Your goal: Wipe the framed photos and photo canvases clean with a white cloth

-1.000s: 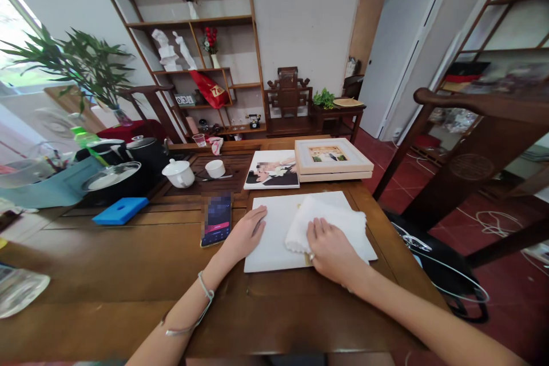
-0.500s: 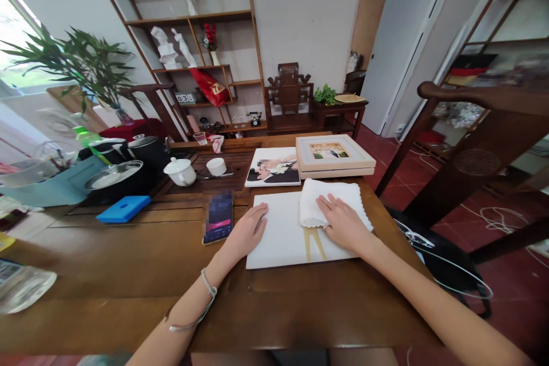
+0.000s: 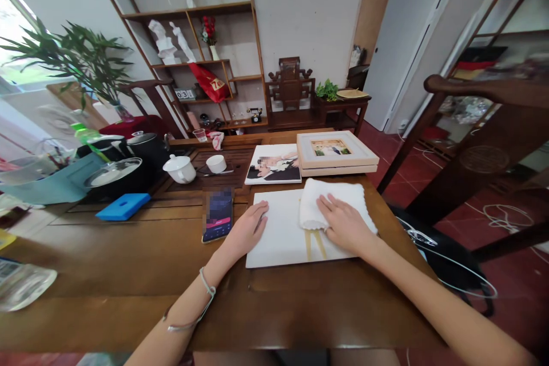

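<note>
In the head view, the right hand [image 3: 343,222], fingers nearly straight, presses the white cloth [image 3: 341,189], which has shifted to the white board's [image 3: 281,231] far right, baring 2 yellow strips [image 3: 319,245]; wiping apparently reaches that corner. The left hand [image 3: 247,230], fingers extended, grips nothing.

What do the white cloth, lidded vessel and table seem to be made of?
Cloth: soft, matte textile, fibre unclear, judging by its folds and wavy edge.
Lidded vessel: probably glazed porcelain; it looks smooth, white and glossy.
Table: likely varnished wood, brown with a sheen.
</note>
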`<move>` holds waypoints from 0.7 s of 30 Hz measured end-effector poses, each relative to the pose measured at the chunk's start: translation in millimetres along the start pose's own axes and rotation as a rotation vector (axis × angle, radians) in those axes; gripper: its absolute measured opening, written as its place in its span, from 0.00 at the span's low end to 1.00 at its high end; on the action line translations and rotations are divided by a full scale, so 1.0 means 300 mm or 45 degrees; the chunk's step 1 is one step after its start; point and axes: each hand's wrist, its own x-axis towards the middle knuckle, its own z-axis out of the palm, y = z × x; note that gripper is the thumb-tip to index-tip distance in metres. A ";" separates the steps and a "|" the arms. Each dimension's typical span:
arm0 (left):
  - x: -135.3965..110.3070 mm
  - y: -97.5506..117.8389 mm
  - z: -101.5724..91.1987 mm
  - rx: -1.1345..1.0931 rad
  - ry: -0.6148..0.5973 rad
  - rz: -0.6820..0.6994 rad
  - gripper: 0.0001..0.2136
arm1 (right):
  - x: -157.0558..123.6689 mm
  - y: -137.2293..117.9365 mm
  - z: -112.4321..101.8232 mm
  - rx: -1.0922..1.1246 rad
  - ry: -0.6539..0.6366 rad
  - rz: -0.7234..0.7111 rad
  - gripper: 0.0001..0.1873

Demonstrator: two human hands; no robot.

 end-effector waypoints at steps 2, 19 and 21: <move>0.000 0.000 -0.001 0.009 -0.001 0.013 0.17 | 0.044 0.054 0.034 0.035 0.073 0.021 0.37; -0.005 0.012 -0.002 0.010 0.008 -0.022 0.16 | -0.145 -0.068 -0.157 -0.049 -0.265 -0.040 0.09; -0.005 0.009 -0.002 0.013 0.007 -0.017 0.16 | -0.087 -0.026 -0.139 -0.059 -0.168 0.062 0.12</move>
